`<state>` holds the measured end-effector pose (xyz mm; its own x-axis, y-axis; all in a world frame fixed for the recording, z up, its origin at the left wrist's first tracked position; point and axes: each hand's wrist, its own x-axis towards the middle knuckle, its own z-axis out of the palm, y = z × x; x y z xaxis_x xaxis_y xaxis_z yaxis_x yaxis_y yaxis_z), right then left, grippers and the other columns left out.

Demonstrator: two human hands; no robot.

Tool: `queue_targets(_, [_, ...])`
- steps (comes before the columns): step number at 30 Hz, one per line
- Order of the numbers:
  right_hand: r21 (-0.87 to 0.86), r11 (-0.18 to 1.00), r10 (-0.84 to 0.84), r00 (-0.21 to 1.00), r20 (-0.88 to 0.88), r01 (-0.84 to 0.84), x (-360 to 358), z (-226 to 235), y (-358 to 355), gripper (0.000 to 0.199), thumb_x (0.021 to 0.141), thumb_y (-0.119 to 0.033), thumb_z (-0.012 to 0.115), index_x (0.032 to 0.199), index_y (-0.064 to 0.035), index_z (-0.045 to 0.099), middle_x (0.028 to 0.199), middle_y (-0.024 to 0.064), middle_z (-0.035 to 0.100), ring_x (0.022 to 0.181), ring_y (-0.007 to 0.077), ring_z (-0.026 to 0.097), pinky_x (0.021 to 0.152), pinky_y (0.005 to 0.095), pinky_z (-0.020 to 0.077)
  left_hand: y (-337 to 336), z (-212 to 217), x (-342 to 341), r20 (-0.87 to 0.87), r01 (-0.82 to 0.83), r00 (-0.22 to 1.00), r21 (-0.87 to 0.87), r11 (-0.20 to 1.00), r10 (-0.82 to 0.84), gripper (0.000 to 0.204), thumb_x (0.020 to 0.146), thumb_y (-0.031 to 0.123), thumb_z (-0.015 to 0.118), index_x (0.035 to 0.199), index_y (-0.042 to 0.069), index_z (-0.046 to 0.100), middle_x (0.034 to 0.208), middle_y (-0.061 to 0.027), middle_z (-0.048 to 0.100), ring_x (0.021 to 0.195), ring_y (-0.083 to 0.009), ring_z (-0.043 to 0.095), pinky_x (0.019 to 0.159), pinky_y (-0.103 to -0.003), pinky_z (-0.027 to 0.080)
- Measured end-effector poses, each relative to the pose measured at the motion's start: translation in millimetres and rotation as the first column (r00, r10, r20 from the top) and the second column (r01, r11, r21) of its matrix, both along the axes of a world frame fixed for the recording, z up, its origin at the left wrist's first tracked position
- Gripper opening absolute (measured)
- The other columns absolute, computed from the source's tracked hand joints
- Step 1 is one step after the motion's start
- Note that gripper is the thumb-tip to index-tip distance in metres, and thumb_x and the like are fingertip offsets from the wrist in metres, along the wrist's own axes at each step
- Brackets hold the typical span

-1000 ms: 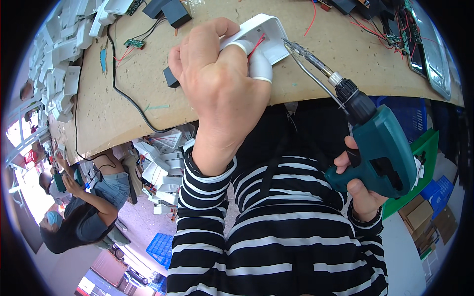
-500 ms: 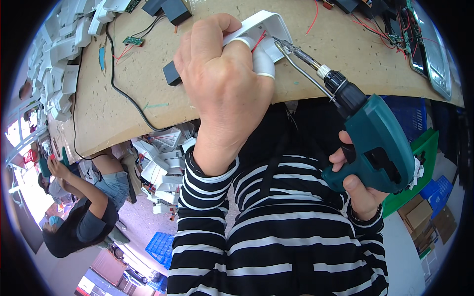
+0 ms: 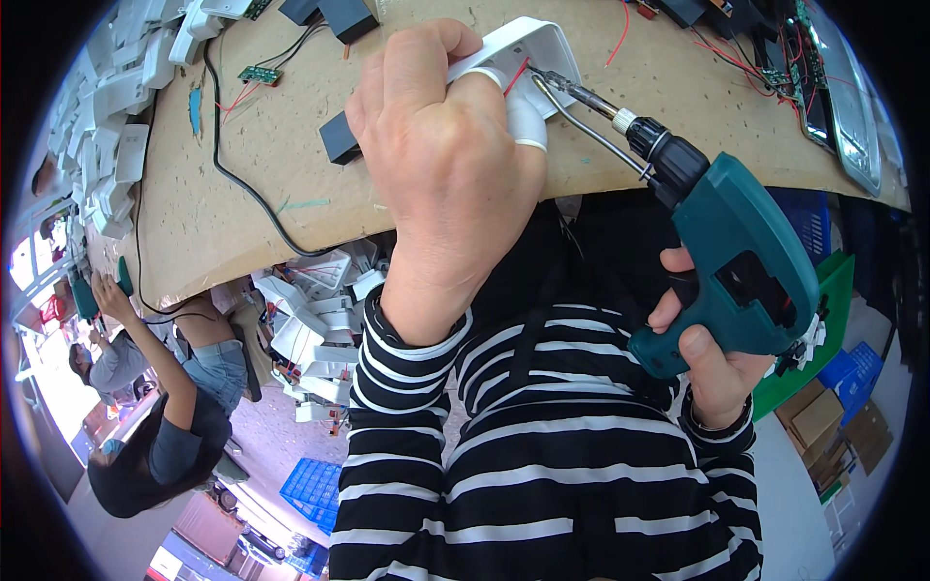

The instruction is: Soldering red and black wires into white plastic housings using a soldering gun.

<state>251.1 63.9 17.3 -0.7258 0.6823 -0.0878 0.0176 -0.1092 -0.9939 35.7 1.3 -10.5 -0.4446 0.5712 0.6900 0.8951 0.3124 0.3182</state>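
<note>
My left hand is closed on a white plastic housing, tilted above the table with its hollow side facing the tool. White covers sit on some of its fingers. A red wire shows inside the housing. My right hand grips the handle of a teal soldering gun, fingers at its trigger. The gun's thin tip and the curved metal feed tube meet at the housing's inner side, beside the red wire; exact contact is too small to tell.
A cardboard-covered table bears black boxes, a small circuit board, a black cable and piled white housings. More housings lie below its edge. At the left, another person works. A green bin stands right.
The housing, my left hand and the soldering gun's tip have shifted slightly right. The gun's body has risen a little. Both grips stay the same.
</note>
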Motion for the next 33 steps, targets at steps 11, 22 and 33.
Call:
queue_targets(11, [0.012, 1.0, -0.029, 1.0, 0.012, 0.029, -4.4, -0.1, -0.3, 0.063, 0.076, -0.017, 0.064, 0.125, 0.0073, 0.032, 0.103, 0.0249, 0.053, 0.068, 0.0171, 0.058, 0.058, 0.0257, 0.0494, 0.6, 19.1, 9.6, -0.16, 0.0, 0.987, -0.127, 0.992, -0.02, 0.013, 0.053, -0.002, 0.063, 0.063, -0.008, 0.058, 0.081, -0.0132, 0.055, 0.072, -0.026, 0.051, 0.064, -0.033, 0.041])
queue_targets(22, [0.017, 0.999, -0.041, 0.998, 0.041, 0.041, -4.1, 2.5, -0.7, 0.057, 0.076, -0.016, 0.064, 0.12, 0.0069, 0.036, 0.095, 0.0205, 0.054, 0.066, 0.0173, 0.057, 0.057, 0.0257, 0.0486, 1.8, 21.3, 12.2, -0.171, -0.027, 0.985, -0.155, 0.987, 0.0, 0.013, 0.053, -0.002, 0.063, 0.064, -0.008, 0.059, 0.083, -0.0127, 0.055, 0.074, -0.0256, 0.052, 0.064, -0.033, 0.042])
queue_targets(33, [0.034, 0.999, 0.015, 0.998, 0.062, -0.017, -0.8, 2.7, 2.9, 0.051, 0.076, -0.015, 0.064, 0.116, 0.0062, 0.04, 0.091, 0.0174, 0.054, 0.067, 0.0173, 0.057, 0.057, 0.0269, 0.0489, 1.2, 20.2, 11.2, -0.172, -0.019, 0.985, -0.136, 0.99, -0.005, 0.014, 0.052, -0.003, 0.063, 0.064, -0.008, 0.059, 0.082, -0.0126, 0.055, 0.074, -0.0253, 0.052, 0.063, -0.033, 0.041])
